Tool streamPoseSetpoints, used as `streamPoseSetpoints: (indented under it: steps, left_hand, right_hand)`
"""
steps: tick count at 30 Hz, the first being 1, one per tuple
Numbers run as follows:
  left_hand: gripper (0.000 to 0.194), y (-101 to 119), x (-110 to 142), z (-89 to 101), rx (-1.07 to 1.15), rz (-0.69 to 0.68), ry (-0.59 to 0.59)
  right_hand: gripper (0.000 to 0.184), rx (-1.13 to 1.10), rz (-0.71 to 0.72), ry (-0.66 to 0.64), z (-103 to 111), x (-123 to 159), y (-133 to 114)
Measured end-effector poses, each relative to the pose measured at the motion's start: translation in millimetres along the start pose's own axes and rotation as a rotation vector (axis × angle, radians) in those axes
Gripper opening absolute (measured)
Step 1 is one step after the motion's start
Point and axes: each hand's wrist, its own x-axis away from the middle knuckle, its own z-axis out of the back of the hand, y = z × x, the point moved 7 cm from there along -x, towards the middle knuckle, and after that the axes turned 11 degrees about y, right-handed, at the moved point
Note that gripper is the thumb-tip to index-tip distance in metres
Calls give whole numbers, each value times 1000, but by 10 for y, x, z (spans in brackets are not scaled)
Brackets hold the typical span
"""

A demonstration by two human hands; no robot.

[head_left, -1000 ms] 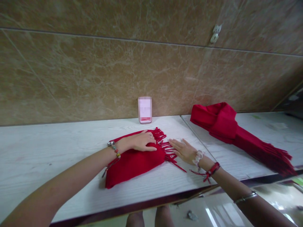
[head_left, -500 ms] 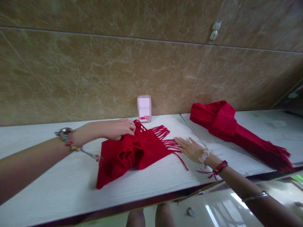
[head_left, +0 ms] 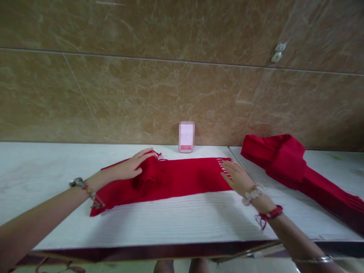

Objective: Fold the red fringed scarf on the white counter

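Laid out on worktop (head_left: 182, 223): red scarf (head_left: 196, 174), bunched near left hand (head_left: 132, 167), flat toward right hand (head_left: 237, 176).
Set back from front edge, with a strip of worktop between; apart from second scarf (head_left: 287, 159) at right, past the seam. Both hands open, fingers extended, not clenched: left over the bunch, can't tell if touching or lightly pinching cloth; right over right-end fringe, hiding part of it, contact unclear. Left-end fringe partly covered by left hand; folds inside the bunch too dark to make out. Second scarf cut off at right of view. Phone (head_left: 187, 136) upright by wall (head_left: 159, 94), behind scarf; screen pixelated, unreadable.
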Motion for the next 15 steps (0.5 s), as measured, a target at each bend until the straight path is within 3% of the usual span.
streamPoseSetpoints:
  steps: [3,5,10,15]
  left_hand:
    - [59,-2,142,-274,-52,106,-130]
    - [66,-40,267,-406,-117,104,-243]
    - [62,-115,415,-395,-164,-11,-373]
    - [74,31,386,-367,-184,102,-396]
  right_hand:
    - [50,-62,58,-129,-219,-252,-504]
    - [50,-79,78,-222,-396,-292,-653]
    - [50,-67,40,-268,-569,-171,-524]
    - [51,-34,24,-245,-554,-97,-424]
